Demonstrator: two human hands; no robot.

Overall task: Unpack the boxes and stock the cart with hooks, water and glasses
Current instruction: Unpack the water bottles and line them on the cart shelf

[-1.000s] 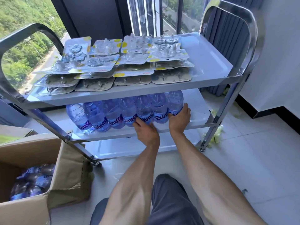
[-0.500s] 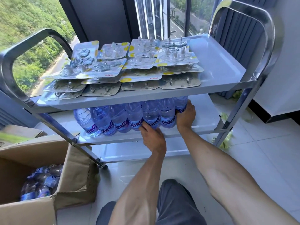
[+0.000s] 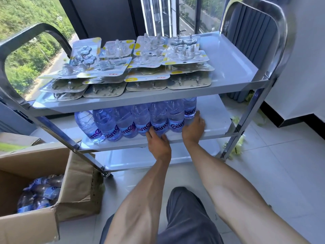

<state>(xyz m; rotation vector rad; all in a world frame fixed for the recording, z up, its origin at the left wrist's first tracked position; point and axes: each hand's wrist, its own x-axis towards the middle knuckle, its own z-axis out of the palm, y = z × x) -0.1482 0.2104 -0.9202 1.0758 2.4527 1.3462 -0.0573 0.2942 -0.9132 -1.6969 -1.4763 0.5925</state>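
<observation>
Seven clear plastic water bottles with blue labels (image 3: 140,120) stand in a row along the front edge of the steel cart's (image 3: 228,67) middle shelf. Left hand (image 3: 159,146) fingers lie against the bottle bases; right hand (image 3: 193,126) lies spread at the row's right end. Carded hook packs (image 3: 123,67) overlap on the top shelf's left, too stacked to count. Open cardboard box (image 3: 79,182) at left holds more bottles.

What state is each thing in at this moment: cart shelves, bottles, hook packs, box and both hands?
Top shelf: left part stacked with hook packs, right part bare.
Middle shelf: row of water bottles standing upright.
Bottom shelf: nothing seen on the visible part.
Cardboard box: open, more bottles lying inside.
Left hand: fingers against a bottle's base.
Right hand: fingers against the row's right end.
</observation>
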